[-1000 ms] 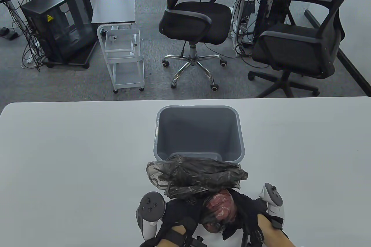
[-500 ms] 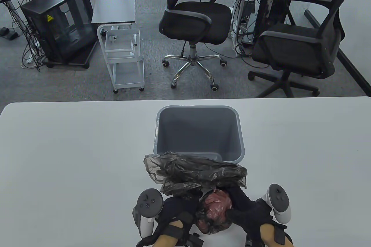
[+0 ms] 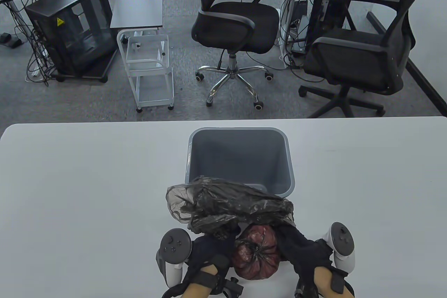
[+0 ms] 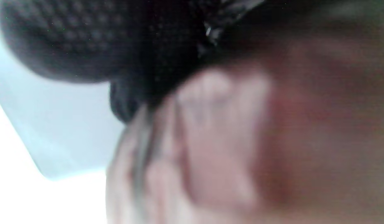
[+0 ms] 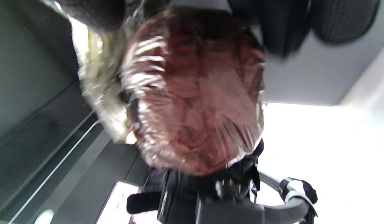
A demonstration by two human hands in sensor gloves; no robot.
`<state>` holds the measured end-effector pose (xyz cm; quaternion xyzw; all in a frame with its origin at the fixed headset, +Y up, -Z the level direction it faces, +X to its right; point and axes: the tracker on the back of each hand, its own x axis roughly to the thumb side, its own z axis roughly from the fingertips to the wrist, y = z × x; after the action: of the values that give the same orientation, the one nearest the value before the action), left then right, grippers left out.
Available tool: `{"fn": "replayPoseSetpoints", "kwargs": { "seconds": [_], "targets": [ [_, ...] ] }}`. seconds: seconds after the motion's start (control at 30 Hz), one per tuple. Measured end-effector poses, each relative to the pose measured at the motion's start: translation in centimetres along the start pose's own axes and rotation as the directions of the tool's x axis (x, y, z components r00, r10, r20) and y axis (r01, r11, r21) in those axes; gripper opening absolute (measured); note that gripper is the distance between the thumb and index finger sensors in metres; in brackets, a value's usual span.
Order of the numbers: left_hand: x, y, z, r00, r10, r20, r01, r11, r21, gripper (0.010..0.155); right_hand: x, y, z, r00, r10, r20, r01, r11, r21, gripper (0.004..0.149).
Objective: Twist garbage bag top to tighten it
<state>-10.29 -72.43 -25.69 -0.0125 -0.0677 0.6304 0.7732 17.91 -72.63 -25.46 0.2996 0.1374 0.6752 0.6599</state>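
Near the white table's (image 3: 87,186) front edge, both gloved hands, left hand (image 3: 209,252) and right hand (image 3: 303,249), grip the translucent black garbage bag (image 3: 227,203), its reddish bulging bottom (image 3: 256,254) between them, before a grey bin (image 3: 239,158) and office chairs (image 3: 234,22).

Garbage bag (image 3: 230,203): thin translucent dark-grey plastic film, crinkled and glossy, stretched tight and shiny over a reddish bulge (image 3: 256,256) at 6 o'clock. Bin (image 3: 291,175): smooth grey plastic, matt with a slight sheen. Worktop (image 3: 87,189): smooth, pale grey, matt. Left hand (image 3: 209,252) and right hand (image 3: 303,252): black knit cloth gloves, matt, fine mesh texture close up. Trackers: smooth hard plastic, grey and white, satin finish. Floor at 12 o'clock: rough grey carpet.
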Motion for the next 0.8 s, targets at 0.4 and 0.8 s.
{"fn": "replayPoseSetpoints", "kwargs": {
  "seconds": [0.4,0.8],
  "targets": [
    [1.0,-0.6,0.4,0.997,0.018,0.069,-0.016,1.000,-0.026,0.038,-0.4,0.4,-0.1,0.999,-0.023,-0.034,0.023,1.000,0.003,0.092],
    [0.5,0.5,0.3,1.000,-0.014,0.004,0.014,0.999,0.041,0.038,-0.5,1.6,-0.3,0.995,0.088,-0.040,-0.084,0.992,0.094,0.101]
  ]
}}
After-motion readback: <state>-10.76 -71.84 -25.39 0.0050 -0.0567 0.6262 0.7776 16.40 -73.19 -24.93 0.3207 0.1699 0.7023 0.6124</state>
